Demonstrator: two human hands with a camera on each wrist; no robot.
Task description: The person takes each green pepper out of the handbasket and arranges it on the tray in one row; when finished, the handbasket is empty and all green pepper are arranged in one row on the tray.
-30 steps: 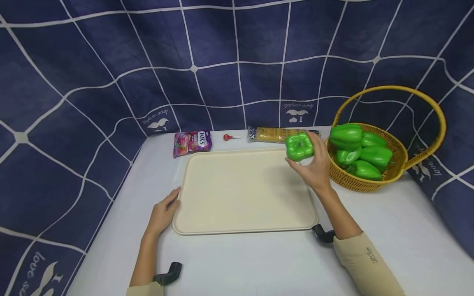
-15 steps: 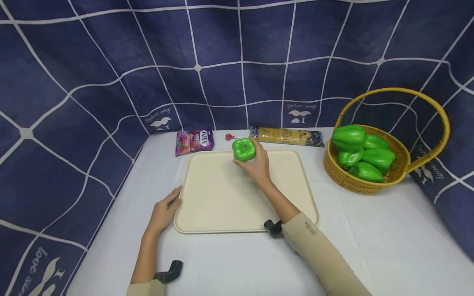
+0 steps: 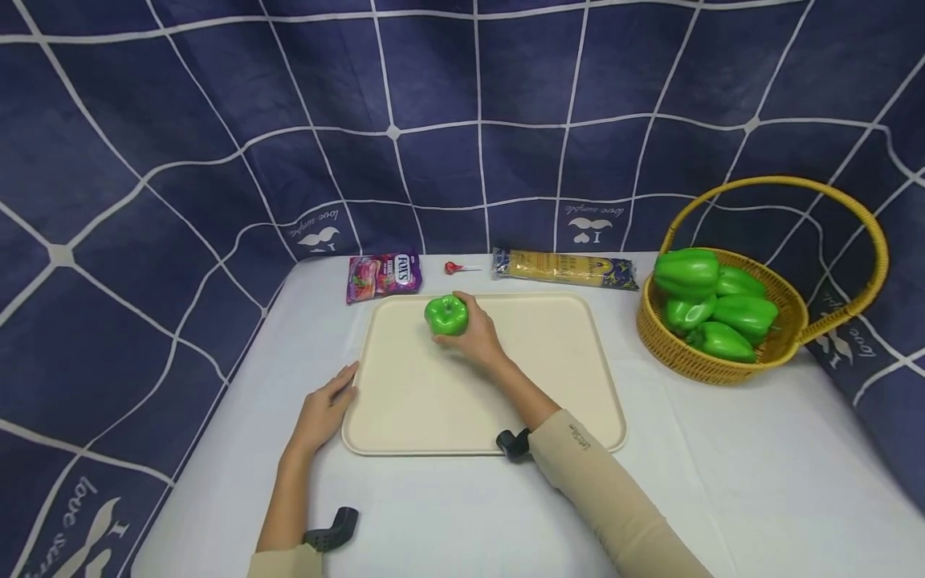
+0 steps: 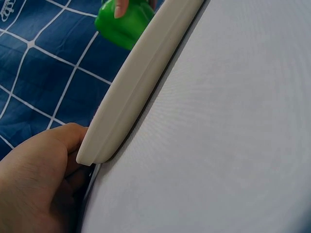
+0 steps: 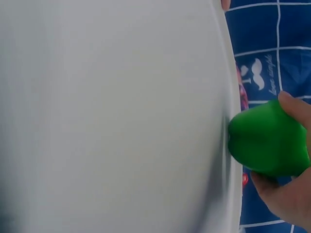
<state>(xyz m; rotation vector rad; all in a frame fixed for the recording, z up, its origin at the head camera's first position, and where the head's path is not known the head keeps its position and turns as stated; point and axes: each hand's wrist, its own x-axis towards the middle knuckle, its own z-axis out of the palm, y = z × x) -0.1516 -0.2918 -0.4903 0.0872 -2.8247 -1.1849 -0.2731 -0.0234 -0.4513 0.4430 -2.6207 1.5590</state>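
My right hand (image 3: 477, 335) grips a green bell pepper (image 3: 446, 315) over the far left part of the cream tray (image 3: 499, 401). In the right wrist view the pepper (image 5: 267, 140) is held between thumb and fingers, its lower end close to the tray's surface; whether it touches is hard to tell. My left hand (image 3: 318, 413) rests at the tray's left edge, its fingers against the rim. The left wrist view shows that hand (image 4: 39, 170) beside the rim (image 4: 126, 92), with part of the green pepper (image 4: 124, 24) beyond it.
At the right stands a yellow wicker basket (image 3: 672, 357) with a tall handle, holding several green peppers (image 3: 744, 315). Behind the tray lie a purple Fox's candy bag (image 3: 383, 277), a red lollipop (image 3: 452, 267) and a pasta packet (image 3: 564, 268). A blue checked cloth (image 3: 520, 160) hangs behind.
My right hand has carried the pepper left from beside the basket to the tray's far left part, and lowered it. My left hand stays at the tray's edge.
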